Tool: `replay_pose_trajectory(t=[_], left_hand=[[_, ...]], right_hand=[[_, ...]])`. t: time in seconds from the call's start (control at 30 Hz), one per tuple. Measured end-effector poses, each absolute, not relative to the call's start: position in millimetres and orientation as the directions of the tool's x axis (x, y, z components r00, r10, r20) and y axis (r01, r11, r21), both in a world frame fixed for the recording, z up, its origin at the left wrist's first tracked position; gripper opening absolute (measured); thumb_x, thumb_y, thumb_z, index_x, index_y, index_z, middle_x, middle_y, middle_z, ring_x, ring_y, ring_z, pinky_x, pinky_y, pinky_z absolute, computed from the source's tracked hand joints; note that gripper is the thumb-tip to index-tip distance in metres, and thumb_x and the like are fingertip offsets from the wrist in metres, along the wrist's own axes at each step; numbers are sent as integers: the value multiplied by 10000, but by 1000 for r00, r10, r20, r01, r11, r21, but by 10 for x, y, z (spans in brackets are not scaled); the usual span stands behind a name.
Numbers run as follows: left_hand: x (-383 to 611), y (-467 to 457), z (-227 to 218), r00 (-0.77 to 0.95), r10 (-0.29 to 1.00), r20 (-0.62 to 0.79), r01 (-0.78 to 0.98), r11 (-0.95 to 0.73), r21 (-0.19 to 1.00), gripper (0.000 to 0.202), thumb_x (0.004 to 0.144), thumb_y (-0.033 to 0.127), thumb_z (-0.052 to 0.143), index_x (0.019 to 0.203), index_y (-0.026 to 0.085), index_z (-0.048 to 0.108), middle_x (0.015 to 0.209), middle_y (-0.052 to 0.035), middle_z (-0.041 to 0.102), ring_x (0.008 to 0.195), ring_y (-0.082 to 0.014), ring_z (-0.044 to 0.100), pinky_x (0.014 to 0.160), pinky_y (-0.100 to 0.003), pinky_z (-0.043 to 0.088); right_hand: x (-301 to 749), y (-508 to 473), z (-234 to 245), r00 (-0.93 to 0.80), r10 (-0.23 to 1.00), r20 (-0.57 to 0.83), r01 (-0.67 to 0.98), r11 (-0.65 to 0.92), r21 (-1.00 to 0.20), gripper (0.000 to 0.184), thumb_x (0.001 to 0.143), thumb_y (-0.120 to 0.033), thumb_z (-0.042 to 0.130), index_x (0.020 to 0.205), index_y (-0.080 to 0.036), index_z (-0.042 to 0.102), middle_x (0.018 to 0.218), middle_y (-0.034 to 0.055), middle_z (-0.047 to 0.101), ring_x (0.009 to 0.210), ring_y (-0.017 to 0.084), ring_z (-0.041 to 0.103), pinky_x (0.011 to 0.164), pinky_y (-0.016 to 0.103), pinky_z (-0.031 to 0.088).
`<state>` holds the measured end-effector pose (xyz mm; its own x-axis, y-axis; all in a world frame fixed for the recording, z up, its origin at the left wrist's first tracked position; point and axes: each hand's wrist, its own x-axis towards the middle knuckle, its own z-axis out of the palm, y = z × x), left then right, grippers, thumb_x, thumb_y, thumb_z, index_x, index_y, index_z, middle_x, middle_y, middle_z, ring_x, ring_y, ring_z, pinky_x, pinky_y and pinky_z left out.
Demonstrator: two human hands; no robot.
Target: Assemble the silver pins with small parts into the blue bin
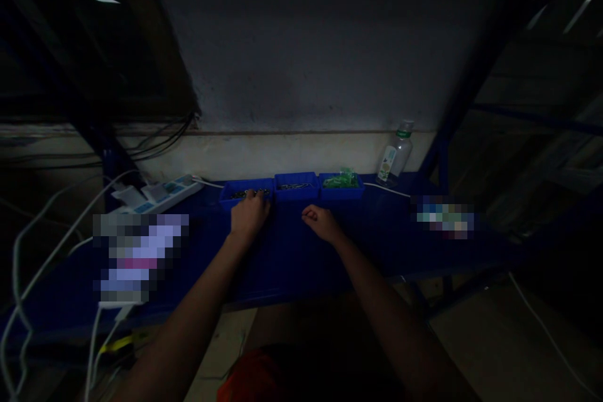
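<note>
My left hand reaches over the front wall of the left blue bin, its fingers bent and a little apart among small metal pieces. Their tips are partly hidden, and nothing held shows. My right hand hovers above the blue table, thumb and fingers pinched together. Whatever may be between them is too small and dark to make out. The middle blue bin holds thin, shiny metal pieces. In the right blue bin lie green, clear-looking pieces.
A clear bottle stands at the back right. On the left are a white power strip with plugs, loose white cables and a blurred-out object. Another blurred-out item lies right. A wall rises behind the bins.
</note>
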<state>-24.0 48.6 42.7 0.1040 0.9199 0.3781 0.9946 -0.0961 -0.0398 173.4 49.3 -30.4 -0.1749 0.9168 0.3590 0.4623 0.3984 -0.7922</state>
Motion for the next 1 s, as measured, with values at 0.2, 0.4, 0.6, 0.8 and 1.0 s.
replay_pose_trajectory(t=[0.2,0.4,0.6,0.8,1.0], left_hand=[[-505,344,405,77,934,348,996,-56,-71,353,858,355,296,1132,206,461,1128,-117,466,866,-230,569,675,-319,443],[-457,498,461,94,933,347,994,-69,-84,338,859,351,287,1081,191,485,1051,-111,503,821,-227,575,652,-313,441],[-514,536,455,158,927,341,986,-129,-107,345,872,345,252,1011,171,516,984,-106,528,821,-224,572,654,-308,435],[-551,346,448,249,904,348,968,-223,-114,321,876,353,273,1003,191,521,968,-92,534,827,-219,571,662,-307,428],[-441,94,416,321,879,353,947,-294,-128,320,881,353,287,1064,204,502,936,-74,551,786,-204,578,615,-276,421]], right_hand=[[1731,502,-314,-166,921,351,493,386,-780,115,742,-243,516,826,-198,580,669,-18,592,589,103,540,547,203,396],[1731,497,-303,-162,917,365,494,395,-774,101,750,-239,507,811,-202,578,675,-16,592,607,106,552,550,201,401],[1734,483,-298,-166,915,367,493,399,-773,102,748,-253,507,794,-196,579,667,-13,589,606,110,550,549,204,397],[1730,490,-308,-166,920,356,475,391,-789,123,748,-274,502,784,-191,585,683,-10,595,615,110,550,569,209,402],[1724,490,-288,-133,921,367,469,385,-795,229,789,-368,455,786,-182,588,655,-9,594,600,110,540,574,209,386]])
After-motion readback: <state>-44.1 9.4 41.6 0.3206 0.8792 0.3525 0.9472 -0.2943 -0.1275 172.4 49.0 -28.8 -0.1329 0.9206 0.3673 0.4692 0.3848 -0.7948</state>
